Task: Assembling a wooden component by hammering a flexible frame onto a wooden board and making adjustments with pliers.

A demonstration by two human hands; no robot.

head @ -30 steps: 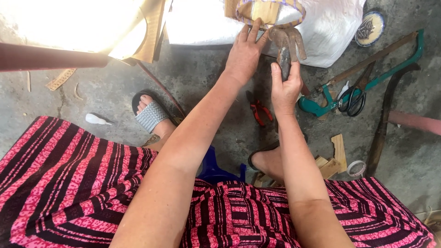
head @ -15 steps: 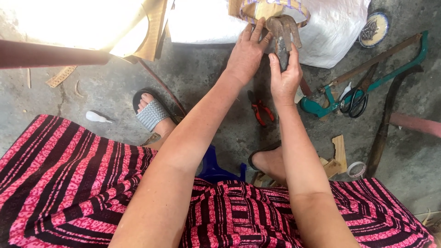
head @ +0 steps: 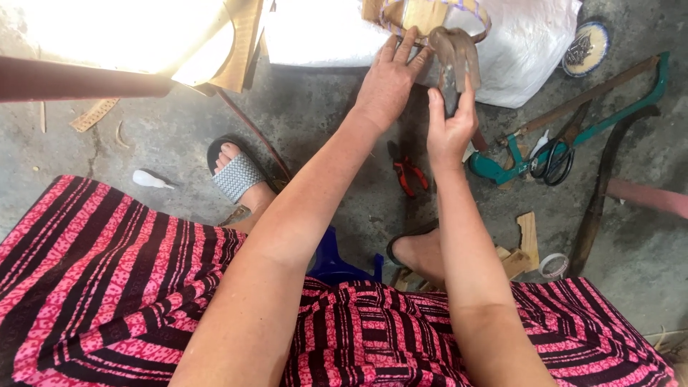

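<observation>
The right hand [head: 450, 129] grips a claw hammer [head: 454, 57] upright. The left hand [head: 389, 82] rests spread on a woven basket [head: 430, 14], touching the hammer's head. A white sack [head: 530, 50] lies beneath them on the floor.

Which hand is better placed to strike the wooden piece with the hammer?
The right hand: it already grips the hammer, head raised beside the wooden piece. The left hand lies flat against that piece, steadying it.
</observation>
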